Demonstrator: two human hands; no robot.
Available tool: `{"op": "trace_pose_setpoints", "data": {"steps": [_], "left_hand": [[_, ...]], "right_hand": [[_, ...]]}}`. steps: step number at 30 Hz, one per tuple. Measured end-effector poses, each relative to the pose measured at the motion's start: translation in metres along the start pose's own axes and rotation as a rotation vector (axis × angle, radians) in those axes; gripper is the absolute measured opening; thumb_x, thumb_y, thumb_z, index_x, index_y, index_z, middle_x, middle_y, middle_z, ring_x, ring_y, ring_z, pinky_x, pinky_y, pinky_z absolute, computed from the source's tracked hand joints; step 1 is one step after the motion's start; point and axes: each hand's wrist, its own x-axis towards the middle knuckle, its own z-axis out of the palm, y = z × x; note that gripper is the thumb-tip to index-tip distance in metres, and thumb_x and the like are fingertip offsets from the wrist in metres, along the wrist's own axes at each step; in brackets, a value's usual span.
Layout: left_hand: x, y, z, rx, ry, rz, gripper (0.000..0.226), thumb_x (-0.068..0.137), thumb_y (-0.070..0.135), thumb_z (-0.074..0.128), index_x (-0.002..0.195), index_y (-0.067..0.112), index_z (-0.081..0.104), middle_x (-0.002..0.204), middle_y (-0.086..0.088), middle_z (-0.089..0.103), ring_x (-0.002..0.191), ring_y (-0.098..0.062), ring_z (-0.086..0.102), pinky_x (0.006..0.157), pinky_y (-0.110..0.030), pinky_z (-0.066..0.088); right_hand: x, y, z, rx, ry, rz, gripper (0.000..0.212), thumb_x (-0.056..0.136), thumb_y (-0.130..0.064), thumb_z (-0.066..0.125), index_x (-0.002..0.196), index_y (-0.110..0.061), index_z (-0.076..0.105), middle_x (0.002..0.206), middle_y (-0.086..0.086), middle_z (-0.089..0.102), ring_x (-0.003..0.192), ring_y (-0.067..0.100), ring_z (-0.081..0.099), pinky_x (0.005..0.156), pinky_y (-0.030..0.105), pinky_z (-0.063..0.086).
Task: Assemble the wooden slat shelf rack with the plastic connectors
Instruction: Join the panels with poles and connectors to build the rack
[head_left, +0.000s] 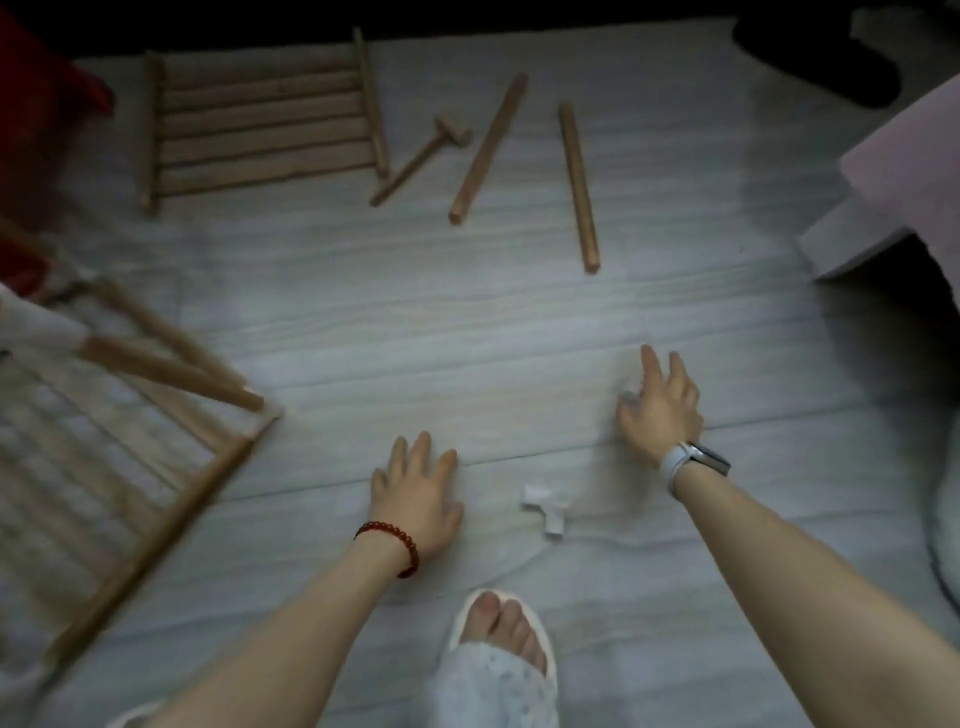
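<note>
Reaching over a pale plank floor (519, 312), we hold nothing in either hand: our left hand (418, 491), with a red bead bracelet (392, 538) at the wrist, is spread with straight fingers (410, 449) low over the boards, and our right hand (660, 408), with a watch (693, 457) on the wrist, stretches forward with its fingers loose and apart. Whether either palm actually touches the floor we cannot tell. Between the two forearms lies one white plastic connector (545, 509), a small T-shaped piece, free on the boards just beyond our slippered foot (506, 631).

By our reckoning the job is only partly done. One slat panel (260, 124) lies flat at the far left, its slats already fixed between two side rails. A second, larger slatted frame (104, 457) sits blurred at the near left, with a dowel (171, 371) resting across its corner; whether any connectors are fitted there we cannot make out. Still loose beyond our hands are two wooden rods (488, 148) (578, 187) and a small wooden mallet (421, 158), well apart from the connector. Joining the panels with rods and connectors looks to be what remains
</note>
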Motion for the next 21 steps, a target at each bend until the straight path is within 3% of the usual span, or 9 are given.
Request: {"op": "trace_pose_setpoints", "data": {"steps": [4, 8, 10, 12, 14, 16, 21], "left_hand": [[0.015, 0.035, 0.005, -0.015, 0.09, 0.237, 0.07, 0.09, 0.054, 0.046, 0.148, 0.031, 0.015, 0.157, 0.002, 0.005, 0.144, -0.021, -0.001, 0.115, -0.04, 0.005], [0.027, 0.072, 0.016, 0.006, 0.085, 0.384, 0.057, 0.087, 0.047, 0.055, 0.138, 0.027, 0.04, 0.149, -0.002, 0.023, 0.136, -0.024, 0.019, 0.104, -0.036, 0.026], [0.029, 0.081, 0.019, -0.069, 0.073, 0.344, 0.042, 0.09, 0.037, 0.056, 0.128, 0.019, 0.05, 0.141, -0.005, 0.03, 0.129, -0.025, 0.028, 0.094, -0.033, 0.035], [0.028, 0.081, 0.02, -0.151, 0.049, 0.307, 0.034, 0.093, 0.03, 0.053, 0.123, 0.015, 0.052, 0.132, -0.007, 0.034, 0.121, -0.026, 0.036, 0.085, -0.032, 0.039], [0.023, 0.075, 0.017, -0.169, 0.048, 0.296, 0.027, 0.095, 0.028, 0.049, 0.117, 0.014, 0.053, 0.123, -0.008, 0.04, 0.112, -0.028, 0.044, 0.081, -0.033, 0.041], [0.012, 0.062, 0.008, -0.245, 0.075, 0.213, 0.023, 0.095, 0.027, 0.048, 0.111, 0.012, 0.055, 0.116, -0.009, 0.05, 0.106, -0.029, 0.05, 0.08, -0.03, 0.043], [-0.032, 0.012, -0.056, -0.473, 0.288, 0.052, 0.024, 0.092, 0.03, 0.056, 0.105, 0.011, 0.062, 0.092, -0.006, 0.063, 0.093, -0.024, 0.059, 0.068, -0.023, 0.035]], "right_hand": [[0.017, -0.004, 0.017, -0.11, -0.036, -0.134, 0.045, 0.091, -0.016, 0.05, 0.136, -0.01, 0.041, 0.142, 0.016, 0.035, 0.124, 0.038, 0.032, 0.097, 0.042, 0.032], [-0.003, 0.004, 0.037, -0.009, 0.019, -0.25, 0.032, 0.091, -0.008, 0.054, 0.121, 0.003, 0.053, 0.129, 0.025, 0.041, 0.115, 0.041, 0.038, 0.095, 0.035, 0.03], [-0.013, 0.004, 0.034, 0.217, 0.04, -0.186, 0.031, 0.088, -0.004, 0.059, 0.116, 0.006, 0.056, 0.125, 0.025, 0.041, 0.113, 0.038, 0.044, 0.096, 0.024, 0.03], [-0.02, -0.003, 0.027, 0.506, 0.027, -0.054, 0.023, 0.084, 0.001, 0.061, 0.107, 0.001, 0.062, 0.112, 0.018, 0.05, 0.105, 0.032, 0.051, 0.087, 0.015, 0.034], [-0.031, -0.019, 0.014, 0.931, -0.115, 0.135, 0.012, 0.085, 0.002, 0.058, 0.09, -0.008, 0.064, 0.092, 0.007, 0.057, 0.093, 0.024, 0.055, 0.08, 0.023, 0.045], [-0.042, -0.038, -0.002, 1.331, -0.281, 0.283, 0.012, 0.089, 0.001, 0.054, 0.086, -0.007, 0.061, 0.09, 0.007, 0.057, 0.09, 0.02, 0.055, 0.081, 0.032, 0.051], [-0.07, -0.101, -0.044, 1.579, -0.512, 0.251, 0.017, 0.095, -0.013, 0.044, 0.093, -0.005, 0.06, 0.094, 0.014, 0.064, 0.087, 0.023, 0.06, 0.079, 0.032, 0.051]]}}
